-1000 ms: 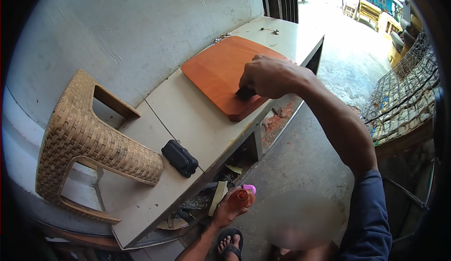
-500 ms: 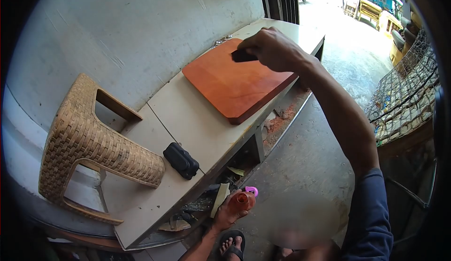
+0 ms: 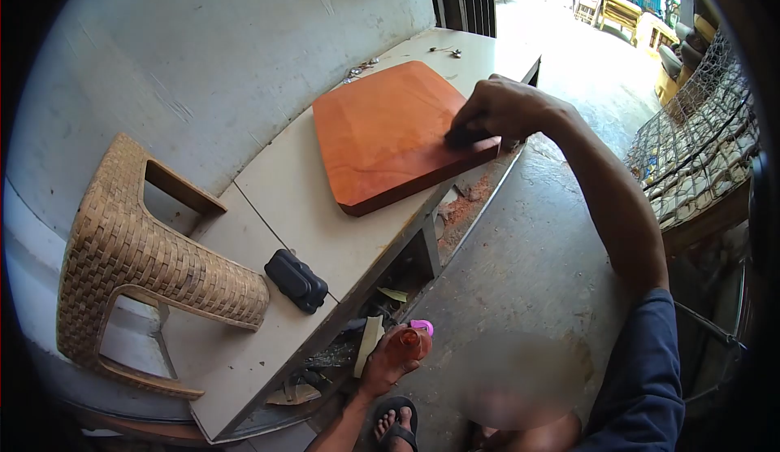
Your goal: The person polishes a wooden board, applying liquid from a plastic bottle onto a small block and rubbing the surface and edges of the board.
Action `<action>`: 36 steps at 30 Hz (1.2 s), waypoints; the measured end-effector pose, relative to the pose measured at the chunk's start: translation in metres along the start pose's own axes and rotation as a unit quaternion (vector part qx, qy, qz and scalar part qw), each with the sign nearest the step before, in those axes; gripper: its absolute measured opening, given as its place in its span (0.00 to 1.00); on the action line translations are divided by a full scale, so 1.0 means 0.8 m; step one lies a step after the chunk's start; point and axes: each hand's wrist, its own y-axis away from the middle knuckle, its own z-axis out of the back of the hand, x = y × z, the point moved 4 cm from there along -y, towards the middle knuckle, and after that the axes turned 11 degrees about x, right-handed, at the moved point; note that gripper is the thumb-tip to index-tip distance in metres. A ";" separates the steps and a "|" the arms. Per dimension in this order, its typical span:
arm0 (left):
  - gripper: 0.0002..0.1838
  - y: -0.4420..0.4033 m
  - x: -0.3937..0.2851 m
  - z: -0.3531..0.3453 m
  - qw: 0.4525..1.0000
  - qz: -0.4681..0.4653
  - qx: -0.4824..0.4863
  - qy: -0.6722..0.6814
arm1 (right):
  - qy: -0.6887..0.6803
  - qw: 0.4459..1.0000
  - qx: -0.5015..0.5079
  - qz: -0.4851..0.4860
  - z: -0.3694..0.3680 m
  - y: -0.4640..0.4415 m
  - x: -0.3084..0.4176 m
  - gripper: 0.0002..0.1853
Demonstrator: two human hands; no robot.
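Note:
An orange-brown flat slab (image 3: 398,139) with cut corners, perhaps a seat cushion, lies on the tiled bench (image 3: 284,200). My right hand (image 3: 502,110) is closed around a black pad (image 3: 465,135), which is pressed against the slab's right end. The pad is partly hidden under my fingers, and its exact kind is unclear. Lower down, beside the bench's front edge, my left hand (image 3: 388,367) grips a small bottle (image 3: 409,340) with an uncapped mouth and reddish-brown liquid. The bottle is apart from the slab.
A woven-pattern plastic stool (image 3: 154,249) lies on its side on the bench, near a black case (image 3: 296,280). Small metal bits (image 3: 357,70) sit by the wall. Scraps fill the shelf below. A net-covered pile (image 3: 691,143) stands at right.
My right hand has lowered the black pad onto the slab's right end. The slab now sits at a different angle. My left hand still holds the bottle. The view has shifted slightly.

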 end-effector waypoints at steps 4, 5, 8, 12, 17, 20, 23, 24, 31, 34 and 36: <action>0.44 0.003 -0.007 0.000 0.999 -0.029 0.007 -0.019 | -0.016 0.996 -0.050 0.069 0.018 0.005 0.000 0.16; 0.44 0.002 -0.007 0.001 1.000 -0.022 0.008 -0.002 | -0.069 0.985 -0.147 0.056 0.022 -0.012 -0.017 0.16; 0.44 0.003 -0.007 -0.001 1.000 -0.016 0.006 0.017 | -0.033 0.982 -0.183 0.013 0.026 -0.072 -0.028 0.16; 0.44 0.002 0.001 0.003 1.000 -0.016 0.010 0.020 | -0.024 0.980 -0.199 -0.007 0.044 -0.148 -0.052 0.17; 0.43 0.006 0.000 0.004 0.999 -0.009 0.002 0.048 | 0.049 0.969 -0.237 -0.049 0.068 -0.209 -0.124 0.18; 0.44 0.005 -0.006 0.007 0.998 -0.012 0.007 0.056 | 0.040 0.982 -0.185 -0.021 0.058 -0.202 -0.129 0.17; 0.44 0.007 -0.003 0.008 0.999 -0.014 0.011 0.042 | -0.066 0.991 -0.105 0.042 0.040 -0.170 -0.121 0.17; 0.45 0.006 0.000 0.009 0.999 -0.008 0.009 0.036 | -0.071 0.991 -0.107 0.027 0.032 -0.144 -0.104 0.17; 0.43 -0.005 -0.002 0.003 0.992 -0.052 0.042 0.102 | 0.084 0.993 -0.043 0.067 -0.021 0.020 0.046 0.16; 0.42 -0.003 0.004 0.002 0.996 -0.042 0.042 0.064 | -0.017 0.992 -0.046 0.119 -0.013 0.032 0.058 0.15; 0.42 -0.001 -0.001 -0.002 0.996 -0.041 0.029 0.077 | -0.090 0.981 -0.152 0.083 0.003 -0.003 0.025 0.14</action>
